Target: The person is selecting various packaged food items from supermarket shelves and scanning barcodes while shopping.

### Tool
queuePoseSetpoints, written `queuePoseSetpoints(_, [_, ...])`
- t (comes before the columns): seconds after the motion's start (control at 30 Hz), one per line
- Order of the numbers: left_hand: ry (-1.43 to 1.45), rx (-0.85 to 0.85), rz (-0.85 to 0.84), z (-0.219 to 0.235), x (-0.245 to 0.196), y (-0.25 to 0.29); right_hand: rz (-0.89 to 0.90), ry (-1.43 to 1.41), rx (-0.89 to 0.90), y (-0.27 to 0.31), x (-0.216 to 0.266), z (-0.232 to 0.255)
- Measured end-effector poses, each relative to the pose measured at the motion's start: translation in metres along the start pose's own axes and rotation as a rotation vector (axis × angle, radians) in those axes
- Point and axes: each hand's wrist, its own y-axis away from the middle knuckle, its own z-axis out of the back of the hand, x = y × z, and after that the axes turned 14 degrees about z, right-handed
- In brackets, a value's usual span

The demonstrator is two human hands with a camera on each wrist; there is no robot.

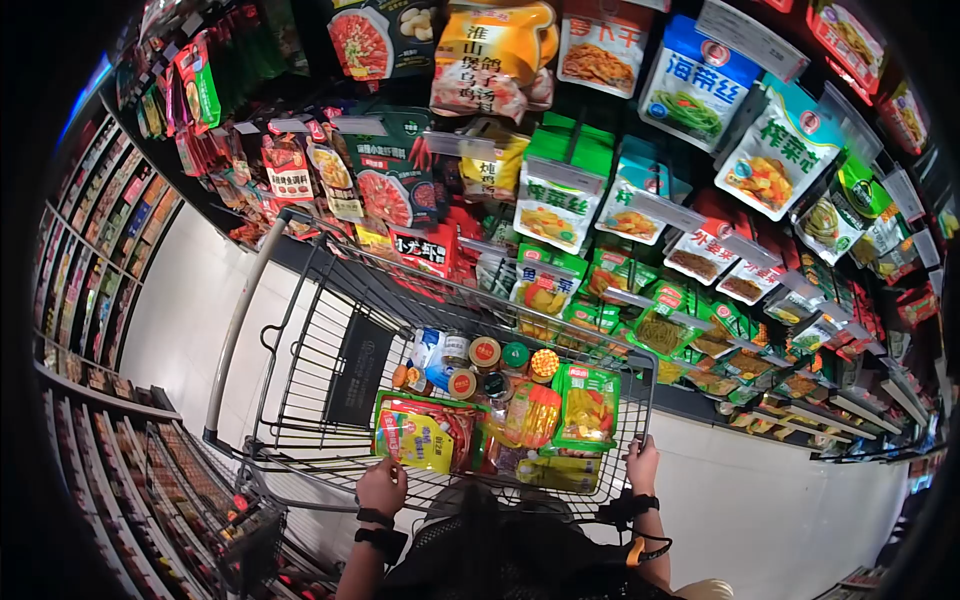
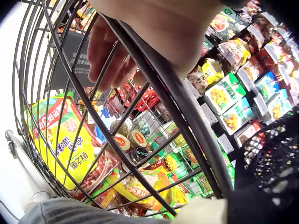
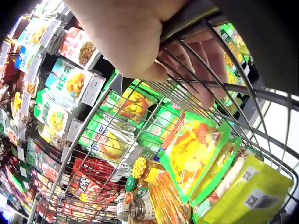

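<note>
A wire shopping cart (image 1: pixel 300 372) holds several packets and jars. My left hand (image 1: pixel 382 487) grips the cart's near rim at the left, its fingers over the bar and inside the wires; the left wrist view shows this hand (image 2: pixel 140 35) above a yellow and green packet (image 2: pixel 70 149). My right hand (image 1: pixel 642 466) grips the rim at the right corner. In the right wrist view, this hand (image 3: pixel 135 42) wraps the dark bar (image 3: pixel 187 21), near a green-edged packet of yellow pickles (image 3: pixel 191 151). Capped jars (image 1: pixel 485 352) stand beyond the packets.
Shelves of hanging pouches (image 1: pixel 560 200) run along the cart's far side and to the right. More shelving (image 1: pixel 95 250) stands across the pale floor (image 1: pixel 180 300) at the left. A second wire cart or basket (image 1: pixel 240 535) is at the lower left.
</note>
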Motion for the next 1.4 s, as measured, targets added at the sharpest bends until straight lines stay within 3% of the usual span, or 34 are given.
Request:
queuePoseSetpoints(0.03, [-0.001,0.0,0.0,0.004,0.002,-0.005,0.069,-0.006,-0.061,0.0,0.01,-0.006])
queuePoseSetpoints(0.07, [-0.013,0.012,0.016,0.006,0.0,-0.006,-0.014,-0.064,-0.033,0.002,0.017,-0.004])
queuePoseSetpoints(0.23, [-0.079,0.14,0.029,0.015,0.022,-0.038,-0.008,-0.063,-0.084,0.009,0.053,-0.032])
queuePoseSetpoints(0.3, [-0.132,0.138,-0.027,0.019,0.029,-0.049,0.144,0.053,-0.123,0.005,0.054,-0.043])
queuePoseSetpoints(0.37, [-0.158,0.216,0.017,0.028,0.031,-0.059,0.069,-0.009,-0.102,0.005,0.076,-0.048])
queuePoseSetpoints(0.53, [-0.17,0.19,-0.009,0.03,0.038,-0.083,0.113,0.004,-0.12,-0.007,0.089,-0.069])
queuePoseSetpoints(0.97, [0.016,-0.016,0.125,0.041,0.077,-0.115,0.11,-0.051,-0.046,-0.009,0.11,-0.116])
queuePoseSetpoints(1.13, [0.081,-0.105,0.028,0.055,0.089,-0.125,0.077,-0.169,-0.046,-0.001,0.147,-0.119])
queuePoseSetpoints(1.3, [0.146,-0.147,0.008,0.056,0.103,-0.137,0.122,-0.139,-0.092,-0.001,0.142,-0.139])
queuePoseSetpoints(1.4, [0.1,-0.127,0.016,0.067,0.12,-0.161,0.056,-0.186,-0.091,0.001,0.156,-0.164])
